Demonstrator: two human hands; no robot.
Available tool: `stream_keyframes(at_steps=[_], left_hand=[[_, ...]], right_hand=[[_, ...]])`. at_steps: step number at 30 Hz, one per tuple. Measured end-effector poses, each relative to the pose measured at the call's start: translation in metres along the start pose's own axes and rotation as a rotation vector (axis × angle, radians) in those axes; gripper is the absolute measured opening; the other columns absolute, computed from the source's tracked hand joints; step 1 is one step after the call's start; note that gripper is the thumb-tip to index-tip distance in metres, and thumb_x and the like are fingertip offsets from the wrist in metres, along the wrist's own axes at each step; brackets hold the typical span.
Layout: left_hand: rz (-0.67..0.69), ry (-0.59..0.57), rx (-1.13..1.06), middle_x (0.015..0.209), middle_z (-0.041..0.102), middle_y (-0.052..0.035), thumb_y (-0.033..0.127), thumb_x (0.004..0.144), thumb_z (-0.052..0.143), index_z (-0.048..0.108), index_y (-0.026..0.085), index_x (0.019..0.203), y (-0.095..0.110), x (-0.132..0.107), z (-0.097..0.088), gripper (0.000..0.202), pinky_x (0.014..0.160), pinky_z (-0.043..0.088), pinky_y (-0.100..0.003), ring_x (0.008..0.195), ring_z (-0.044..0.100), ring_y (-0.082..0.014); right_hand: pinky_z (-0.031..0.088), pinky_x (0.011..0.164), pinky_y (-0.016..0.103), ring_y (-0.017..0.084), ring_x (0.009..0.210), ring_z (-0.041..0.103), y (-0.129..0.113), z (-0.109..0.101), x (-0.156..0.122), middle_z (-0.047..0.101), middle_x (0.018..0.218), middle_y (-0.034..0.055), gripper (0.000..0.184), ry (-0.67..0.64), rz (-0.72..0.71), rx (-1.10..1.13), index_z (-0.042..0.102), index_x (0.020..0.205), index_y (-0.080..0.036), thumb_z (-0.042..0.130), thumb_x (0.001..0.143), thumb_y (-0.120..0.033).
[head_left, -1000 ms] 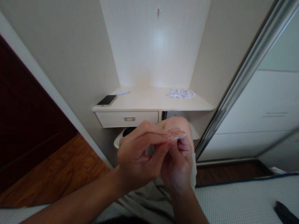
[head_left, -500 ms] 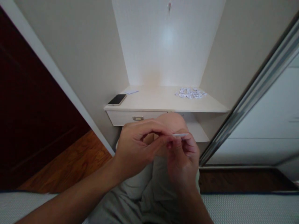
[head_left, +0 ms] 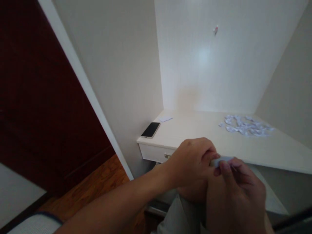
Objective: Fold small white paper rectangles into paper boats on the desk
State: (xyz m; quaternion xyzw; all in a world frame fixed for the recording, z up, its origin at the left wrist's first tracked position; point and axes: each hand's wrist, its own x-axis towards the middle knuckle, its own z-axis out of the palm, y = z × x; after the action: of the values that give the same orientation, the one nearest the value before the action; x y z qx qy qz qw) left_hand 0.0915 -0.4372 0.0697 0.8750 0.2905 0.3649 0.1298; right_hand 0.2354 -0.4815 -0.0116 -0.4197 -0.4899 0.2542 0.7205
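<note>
A small white folded piece of paper (head_left: 223, 159) is pinched between my two hands, above my knees and in front of the shelf edge. My left hand (head_left: 196, 161) is closed at the paper's left end, its fingertips partly hidden behind the back of the hand. At the other end, the thumb and fingers of my right hand (head_left: 243, 187) press the paper from both sides. Beyond the hands, many small white paper pieces (head_left: 246, 126) lie in a loose heap on the right of the shelf. Farther left on the shelf lies a flat white paper slip (head_left: 166, 119).
A dark-screened phone (head_left: 150, 130) rests at the left front of the white shelf (head_left: 190, 130). Beneath it is a drawer (head_left: 153, 152) with a metal handle. A side panel (head_left: 117, 65) rises on the left, beside a dark red door (head_left: 48, 97).
The view has turned left and closer, so the shelf appears lower and farther right. Both hands still hold the paper, whose broad face now shows more than its edge.
</note>
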Motion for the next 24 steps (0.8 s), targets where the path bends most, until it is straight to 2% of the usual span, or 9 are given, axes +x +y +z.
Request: stream_keyframes(at_steps=[2, 4, 6, 7, 9, 12, 17, 21, 24], left_hand=[[-0.041, 0.032, -0.035, 0.076, 0.070, -0.0028, 0.018, 0.094, 0.061, 0.066, 0.016, 0.079, -0.022, 0.022, 0.004, 0.016, 0.069, 0.043, -0.031, 0.073, 0.062, -0.0161], [-0.135, 0.064, -0.203, 0.076, 0.068, -0.0029, 0.022, 0.092, 0.065, 0.067, 0.016, 0.078, -0.047, 0.043, 0.009, 0.016, 0.072, 0.043, -0.032, 0.075, 0.059, -0.0163], [-0.341, 0.021, -0.633, 0.080, 0.068, -0.0037, 0.026, 0.092, 0.068, 0.071, 0.016, 0.082, -0.073, 0.061, 0.016, 0.014, 0.073, 0.046, -0.031, 0.077, 0.060, -0.0163], [-0.393, -0.004, -0.750, 0.080, 0.067, -0.0039, 0.031, 0.095, 0.065, 0.071, 0.015, 0.085, -0.087, 0.067, 0.020, 0.020, 0.070, 0.048, -0.030, 0.075, 0.062, -0.0163], [-0.464, -0.049, -0.918, 0.086, 0.068, -0.0055, 0.035, 0.097, 0.062, 0.071, 0.014, 0.093, -0.110, 0.074, 0.031, 0.024, 0.069, 0.050, -0.030, 0.075, 0.064, -0.0155], [-0.553, -0.089, -1.098, 0.090, 0.067, -0.0064, 0.037, 0.096, 0.066, 0.070, 0.013, 0.092, -0.134, 0.071, 0.050, 0.026, 0.070, 0.051, -0.026, 0.077, 0.065, -0.0133], [-0.635, -0.095, -1.307, 0.089, 0.065, -0.0038, 0.040, 0.098, 0.065, 0.071, 0.015, 0.092, -0.147, 0.062, 0.071, 0.026, 0.072, 0.053, -0.024, 0.079, 0.063, -0.0116], [-0.657, -0.036, -1.355, 0.088, 0.068, -0.0029, 0.035, 0.096, 0.071, 0.076, 0.017, 0.097, -0.145, 0.063, 0.081, 0.019, 0.069, 0.055, -0.022, 0.080, 0.064, -0.0115], [-0.640, 0.079, -1.272, 0.088, 0.072, -0.0038, 0.032, 0.091, 0.077, 0.078, 0.017, 0.102, -0.142, 0.064, 0.087, 0.019, 0.068, 0.060, -0.025, 0.081, 0.066, -0.0137]], right_hand=[[0.044, 0.056, 0.030, 0.018, 0.061, 0.057, 0.014, 0.008, 0.029, 0.065, 0.069, 0.0004, 0.020, 0.055, 0.091, 0.047, 0.065, 0.077, -0.023, 0.074, 0.087, -0.038], [0.043, 0.057, 0.028, 0.016, 0.060, 0.055, 0.030, 0.015, 0.061, 0.063, 0.063, -0.0001, 0.021, 0.022, 0.119, 0.036, 0.067, 0.076, -0.021, 0.077, 0.085, -0.038], [0.040, 0.056, 0.025, 0.013, 0.060, 0.053, 0.047, 0.020, 0.092, 0.063, 0.063, -0.0010, 0.022, -0.060, 0.225, 0.172, 0.068, 0.077, -0.019, 0.080, 0.083, -0.037], [0.038, 0.055, 0.024, 0.012, 0.060, 0.052, 0.055, 0.022, 0.105, 0.063, 0.065, -0.0018, 0.022, -0.113, 0.314, 0.299, 0.068, 0.079, -0.019, 0.083, 0.080, -0.035], [0.038, 0.054, 0.023, 0.010, 0.057, 0.051, 0.070, 0.025, 0.125, 0.064, 0.066, -0.0034, 0.026, -0.147, 0.381, 0.345, 0.066, 0.086, -0.021, 0.086, 0.075, -0.034], [0.040, 0.054, 0.022, 0.010, 0.056, 0.052, 0.084, 0.028, 0.137, 0.064, 0.067, -0.0050, 0.033, -0.182, 0.448, 0.380, 0.061, 0.093, -0.024, 0.086, 0.075, -0.035], [0.039, 0.051, 0.017, 0.006, 0.056, 0.052, 0.092, 0.025, 0.133, 0.064, 0.073, -0.0055, 0.025, -0.283, 0.529, 0.479, 0.060, 0.083, -0.023, 0.082, 0.083, -0.033], [0.040, 0.049, 0.017, 0.006, 0.057, 0.055, 0.099, 0.020, 0.131, 0.068, 0.077, -0.0050, 0.016, -0.241, 0.433, 0.393, 0.067, 0.088, -0.023, 0.081, 0.087, -0.031], [0.043, 0.051, 0.018, 0.007, 0.059, 0.057, 0.103, 0.017, 0.132, 0.071, 0.076, -0.0038, 0.014, -0.182, 0.352, 0.280, 0.072, 0.091, -0.023, 0.082, 0.086, -0.030]])
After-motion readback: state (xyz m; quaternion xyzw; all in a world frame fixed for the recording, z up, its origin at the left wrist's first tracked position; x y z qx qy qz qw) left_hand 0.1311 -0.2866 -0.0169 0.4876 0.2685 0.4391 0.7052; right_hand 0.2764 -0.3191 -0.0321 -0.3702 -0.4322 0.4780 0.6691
